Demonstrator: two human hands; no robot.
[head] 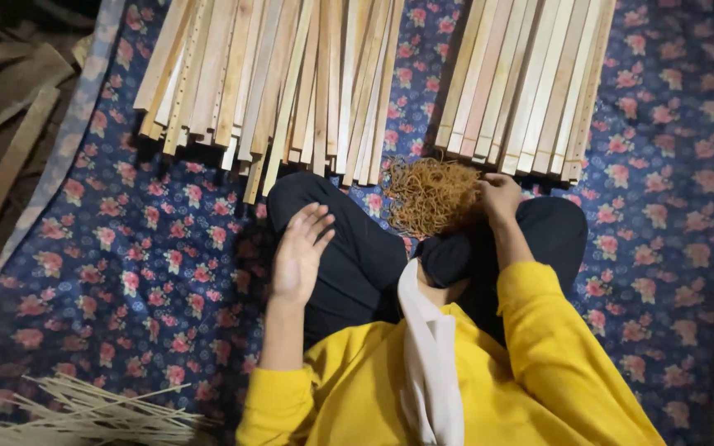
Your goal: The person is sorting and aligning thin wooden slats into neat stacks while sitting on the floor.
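Head view: my right hand (pixel 499 196) is in the rubber bands (pixel 431 195), fingers curled into the pile's right edge; can't tell if they're pinching any. Bands sit at my knees on the floral cloth (pixel 150 248), just below the slats (pixel 291 74). Left hand (pixel 301 250) hovers over my left leg, fingers loosely spread, holding nothing. Thin sticks (pixel 92 413) lie bottom left.

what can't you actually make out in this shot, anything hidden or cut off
- Right hand, head view: fingertips buried in the pile of rubber bands, so what they pinch cannot be told.
- Wooden slats, head view: far ends cut off by the top edge.
- Thin sticks, head view: bundle cut off by the bottom edge.
- Left hand, head view: motion-blurred, open above the knee, holding nothing visible.
- Top left corner: too dark beyond the floral cloth.
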